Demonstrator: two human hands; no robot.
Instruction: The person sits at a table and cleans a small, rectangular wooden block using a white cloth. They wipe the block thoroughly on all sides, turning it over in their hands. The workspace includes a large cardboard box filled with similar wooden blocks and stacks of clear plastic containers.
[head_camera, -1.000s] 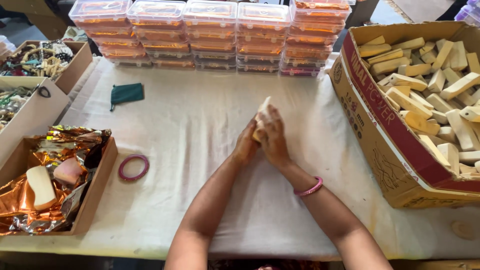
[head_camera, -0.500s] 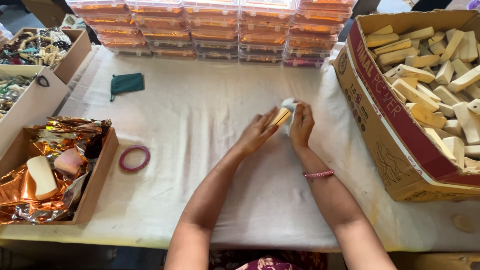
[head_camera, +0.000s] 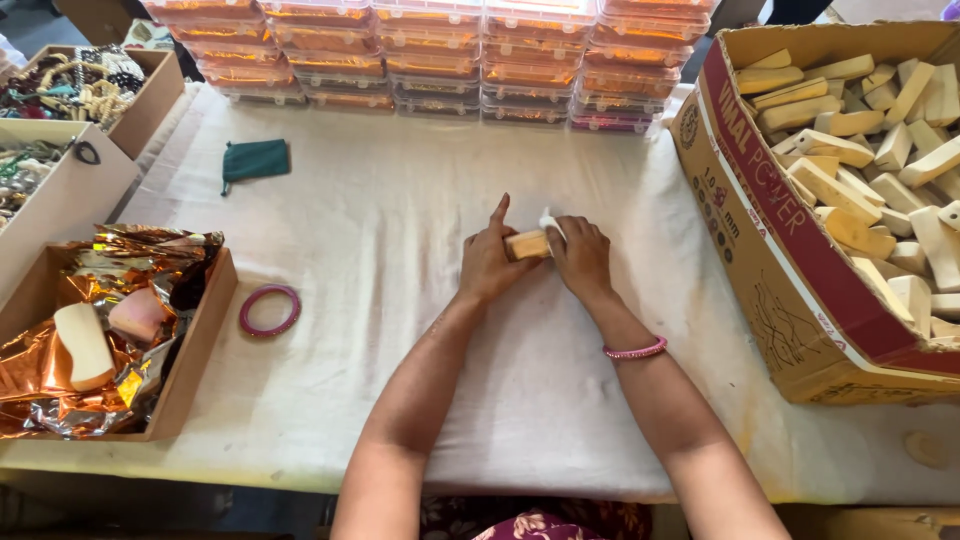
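Note:
A small pale wooden block (head_camera: 526, 245) lies level between my two hands over the middle of the cloth-covered table (head_camera: 400, 210). My left hand (head_camera: 488, 263) grips its left end, index finger pointing up. My right hand (head_camera: 580, 256) holds the right end together with a scrap of white material (head_camera: 549, 220) pressed against the block. A pink bangle (head_camera: 632, 351) is on my right wrist.
A big cardboard box (head_camera: 780, 250) of several wooden blocks stands at right. Stacked clear plastic cases (head_camera: 430, 55) line the far edge. At left a tray with orange foil (head_camera: 60, 370) and two blocks, boxes of beads (head_camera: 75, 85), a green pouch (head_camera: 255, 160), a pink bangle (head_camera: 268, 310).
My hands have come down and together: the block, earlier held tilted and upright, now lies level between them, and my right hand has closed over its right end.

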